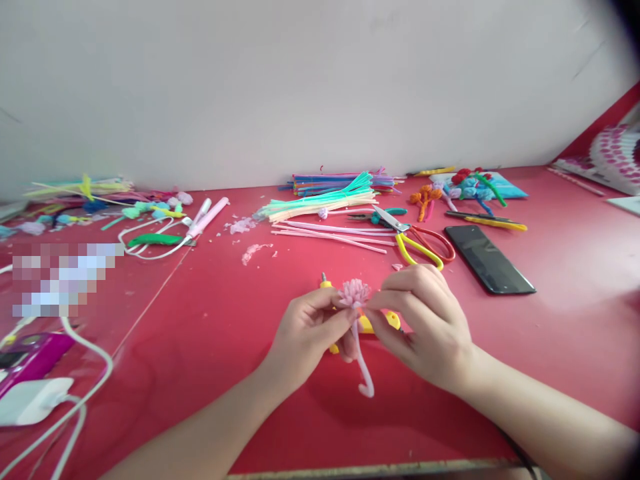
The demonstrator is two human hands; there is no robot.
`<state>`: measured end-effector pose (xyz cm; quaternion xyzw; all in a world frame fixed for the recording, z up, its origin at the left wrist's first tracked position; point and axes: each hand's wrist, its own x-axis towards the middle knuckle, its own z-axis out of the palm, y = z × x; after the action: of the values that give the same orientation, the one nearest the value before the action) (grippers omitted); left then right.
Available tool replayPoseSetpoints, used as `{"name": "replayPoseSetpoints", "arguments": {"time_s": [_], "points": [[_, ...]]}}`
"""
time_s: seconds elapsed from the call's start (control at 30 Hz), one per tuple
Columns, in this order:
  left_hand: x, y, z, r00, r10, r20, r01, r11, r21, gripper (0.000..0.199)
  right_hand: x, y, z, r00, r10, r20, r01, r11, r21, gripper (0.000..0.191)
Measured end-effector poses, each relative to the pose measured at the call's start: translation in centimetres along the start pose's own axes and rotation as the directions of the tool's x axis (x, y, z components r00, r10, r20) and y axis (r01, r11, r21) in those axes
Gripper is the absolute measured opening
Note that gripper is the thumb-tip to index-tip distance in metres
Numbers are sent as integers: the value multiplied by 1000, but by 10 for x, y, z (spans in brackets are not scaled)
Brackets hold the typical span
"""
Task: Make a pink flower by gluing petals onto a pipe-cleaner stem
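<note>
Flower (pixel 355 293) sits pinched in left hand (pixel 309 327); I cannot tell whether right hand (pixel 429 320) holds it.

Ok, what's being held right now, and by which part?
A pink flower, pinched by the left hand at the top of its stem; whether the right hand grips it too can't be told.

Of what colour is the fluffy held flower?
The flower is light pink, best seen in the head view.

Tabletop (pixel 215 313): red, bearing scissors (pixel 403 229) (two-tone grips, yellow and red)
Smartphone (pixel 490 260): right of the scissors
Pink pipe cleaners (pixel 340 229): left of the scissors
Pliers (pixel 393 211): just behind the scissors
</note>
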<state>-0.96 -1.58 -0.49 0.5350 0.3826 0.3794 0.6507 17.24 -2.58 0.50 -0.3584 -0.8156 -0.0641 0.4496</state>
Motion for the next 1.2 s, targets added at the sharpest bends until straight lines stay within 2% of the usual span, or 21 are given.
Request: {"name": "replayPoseSetpoints", "arguments": {"time_s": [0.07, 0.1, 0.17, 0.23, 0.33, 0.43, 0.5, 0.6, 0.77, 1.0, 1.2], "points": [[-4, 1, 0, 988, 143, -50, -138, 986, 96, 10, 1, -3, -5, 998, 50, -28, -47, 994, 98, 14], [-6, 1, -1, 970, 239, -52, -229, 963, 145, 7, 2, -4, -7, 996, 90, -27, -84, 984, 159, 14], [-9, -1, -4, 902, 420, -94, -383, 883, 270, 9, 4, -6, -8, 981, 189, 34, -191, 936, 297, 11], [-9, -3, -7, 853, 514, -88, -445, 806, 390, 13, 5, -8, -7, 942, 290, 170, -336, 837, 431, 7], [-7, -5, -10, 782, 622, -45, -503, 672, 544, 20, 6, -12, -2, 845, 398, 357, -535, 632, 561, 5], [-5, -3, -11, 690, 722, 51, -576, 505, 643, 23, 5, -16, 1, 776, 459, 432, -627, 490, 606, 7], [-4, -1, -12, 652, 751, 106, -604, 429, 672, 24, 4, -18, 1, 748, 481, 458, -656, 428, 622, 6], [-4, -1, -14, 636, 759, 139, -612, 387, 690, 22, 3, -18, 2, 727, 501, 468, -668, 361, 651, 2], [-3, 0, -16, 626, 760, 175, -618, 347, 705, 18, 3, -18, 4, 724, 506, 469, -659, 305, 688, 1], [-4, 1, -15, 600, 770, 217, -632, 289, 719, 18, 4, -19, 3, 728, 513, 455, -650, 308, 694, 1], [-3, -1, -17, 619, 762, 192, -619, 322, 716, 18, 4, -19, 2, 729, 506, 461, -648, 292, 704, 3]]}}
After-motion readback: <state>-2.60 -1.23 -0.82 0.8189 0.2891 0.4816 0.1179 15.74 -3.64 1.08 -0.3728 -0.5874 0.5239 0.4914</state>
